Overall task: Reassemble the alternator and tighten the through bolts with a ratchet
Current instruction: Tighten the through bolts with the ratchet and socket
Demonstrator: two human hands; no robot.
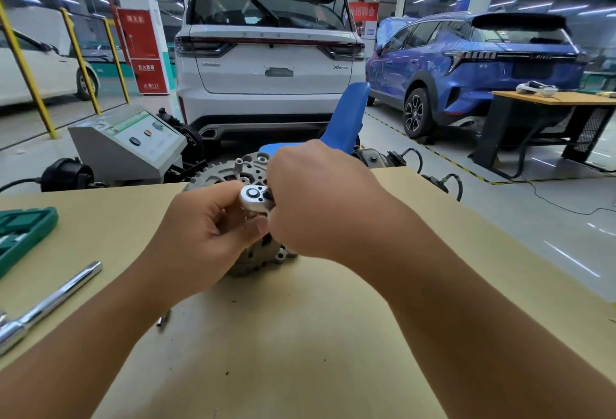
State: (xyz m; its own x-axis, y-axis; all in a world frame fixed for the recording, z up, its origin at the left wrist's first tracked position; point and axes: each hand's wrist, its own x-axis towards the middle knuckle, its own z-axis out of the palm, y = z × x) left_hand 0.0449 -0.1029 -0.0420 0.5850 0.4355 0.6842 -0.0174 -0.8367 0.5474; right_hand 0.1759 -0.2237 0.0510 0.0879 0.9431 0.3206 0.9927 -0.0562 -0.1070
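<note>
Head view: alternator (pixel 230 175) sits on the surface (pixel 300 335) just ahead of me, mostly hidden behind both hands. Left hand (pixel 203 221) curls round the ratchet (pixel 256 197) at its head, thumb and fingers pinching under it. Right hand (pixel 320 205) is closed over the handle end; the handle itself is hidden. Can't see the socket or the through bolt under the head, so seating is a guess. Risks: nothing clamps the housing, so a hard pull could spin or walk it across the surface; a socket that's cocked on the bolt could slip and round the head. Spare ratchet handle (pixel 50 302) and green tool case (pixel 23 235) lie well left, small bit (pixel 164 318) near my left forearm.
</note>
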